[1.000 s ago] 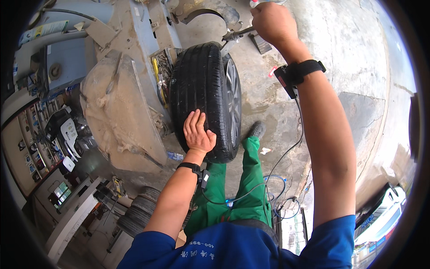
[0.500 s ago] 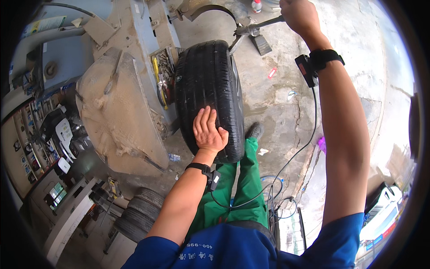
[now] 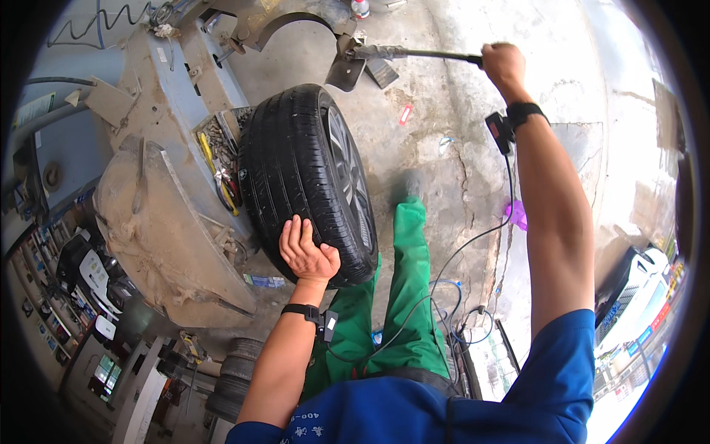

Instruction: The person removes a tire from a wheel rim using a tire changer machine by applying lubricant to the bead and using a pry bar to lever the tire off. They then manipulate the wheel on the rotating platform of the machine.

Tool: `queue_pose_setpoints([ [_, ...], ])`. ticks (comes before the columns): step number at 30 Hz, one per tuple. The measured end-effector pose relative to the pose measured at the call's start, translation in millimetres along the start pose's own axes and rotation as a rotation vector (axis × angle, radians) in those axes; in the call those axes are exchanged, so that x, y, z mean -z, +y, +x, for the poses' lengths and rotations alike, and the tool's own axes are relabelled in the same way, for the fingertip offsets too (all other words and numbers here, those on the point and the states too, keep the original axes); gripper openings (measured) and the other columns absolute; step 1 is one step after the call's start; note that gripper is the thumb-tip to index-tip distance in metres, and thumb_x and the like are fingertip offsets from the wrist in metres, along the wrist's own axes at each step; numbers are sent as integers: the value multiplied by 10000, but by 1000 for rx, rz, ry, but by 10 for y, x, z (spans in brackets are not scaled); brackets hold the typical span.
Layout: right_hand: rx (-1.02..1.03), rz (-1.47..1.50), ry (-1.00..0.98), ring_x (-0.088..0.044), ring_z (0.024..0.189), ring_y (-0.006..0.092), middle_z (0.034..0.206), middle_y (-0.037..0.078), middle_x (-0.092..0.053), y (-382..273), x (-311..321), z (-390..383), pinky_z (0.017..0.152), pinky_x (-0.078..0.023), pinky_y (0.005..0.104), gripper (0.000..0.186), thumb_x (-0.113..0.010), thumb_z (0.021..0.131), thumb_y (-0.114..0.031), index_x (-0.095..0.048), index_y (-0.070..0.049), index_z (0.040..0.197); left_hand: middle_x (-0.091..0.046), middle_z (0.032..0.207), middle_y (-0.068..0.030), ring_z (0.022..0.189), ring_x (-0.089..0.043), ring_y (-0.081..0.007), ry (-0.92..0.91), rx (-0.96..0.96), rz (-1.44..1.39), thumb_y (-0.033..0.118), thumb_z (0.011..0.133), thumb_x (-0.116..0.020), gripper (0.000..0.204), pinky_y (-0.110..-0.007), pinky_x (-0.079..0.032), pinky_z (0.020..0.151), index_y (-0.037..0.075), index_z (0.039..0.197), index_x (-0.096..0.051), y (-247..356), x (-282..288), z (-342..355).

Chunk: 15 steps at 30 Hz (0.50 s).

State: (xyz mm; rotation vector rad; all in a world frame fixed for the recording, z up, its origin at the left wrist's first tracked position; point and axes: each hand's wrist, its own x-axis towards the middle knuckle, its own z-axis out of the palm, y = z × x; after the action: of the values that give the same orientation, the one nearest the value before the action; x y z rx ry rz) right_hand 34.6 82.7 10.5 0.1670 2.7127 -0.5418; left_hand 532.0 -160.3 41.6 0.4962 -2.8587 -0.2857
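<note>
My left hand (image 3: 307,250) lies on the tread of an upright, slightly tilted black tyre (image 3: 275,166) with a spoked metal wheel (image 3: 342,166), fingers stretched out against the rubber. My right hand (image 3: 504,68), raised at the upper right, grips the end of a dark metal bar (image 3: 442,54). The bar runs to a wrapped joint and a dark curved metal blade (image 3: 342,72), above and apart from the tyre. Left of the tyre are a dusty tan plate (image 3: 144,237) on a grey-blue machine (image 3: 159,74) and a tray holding yellow-handled pliers (image 3: 207,152) and small metal pieces.
Stacked tyres (image 3: 233,385) and a lift beam (image 3: 137,399) are at lower left. Cables loop beside my green-trousered legs. A purple item (image 3: 518,214), a small bottle (image 3: 360,9) and a red tag (image 3: 406,114) lie on the concrete floor (image 3: 458,96). A white car (image 3: 625,292) shows at right.
The bar and blade have swung away from the tyre with my right hand, which is farther right. The tyre and my left hand appear lower and further left, exposing more of the wheel's face.
</note>
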Motion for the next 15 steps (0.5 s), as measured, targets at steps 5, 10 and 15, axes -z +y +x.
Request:
queue_pose_setpoints([
  [5,234,26,281,-700,906,446,918,231,-734,62,-119,219,879,-544,483,364,-542,910,-342,-794,-80,922,-521,1418,-298,1292,-501,-482,-43,-19,57,237,920,-423,573,-567,-352,1132,-79,1395,-477,14,46,57],
  [10,193,186,242,-665,517,242,588,156,-668,-112,28,602,576,-549,387,256,-585,901,-137,-767,36,852,-483,1450,-306,1329,-462,-475,-77,-20,96,271,977,-382,558,-573,-330,1149,-77,1407,-458,-21,46,-59],
  [15,202,182,142,-661,546,209,618,128,-688,-182,357,892,554,-515,364,224,-646,894,-145,-779,35,874,-458,1464,-301,1351,-434,-468,-109,-30,96,285,999,-357,552,-573,-312,1161,-76,1407,-450,44,-11,24],
])
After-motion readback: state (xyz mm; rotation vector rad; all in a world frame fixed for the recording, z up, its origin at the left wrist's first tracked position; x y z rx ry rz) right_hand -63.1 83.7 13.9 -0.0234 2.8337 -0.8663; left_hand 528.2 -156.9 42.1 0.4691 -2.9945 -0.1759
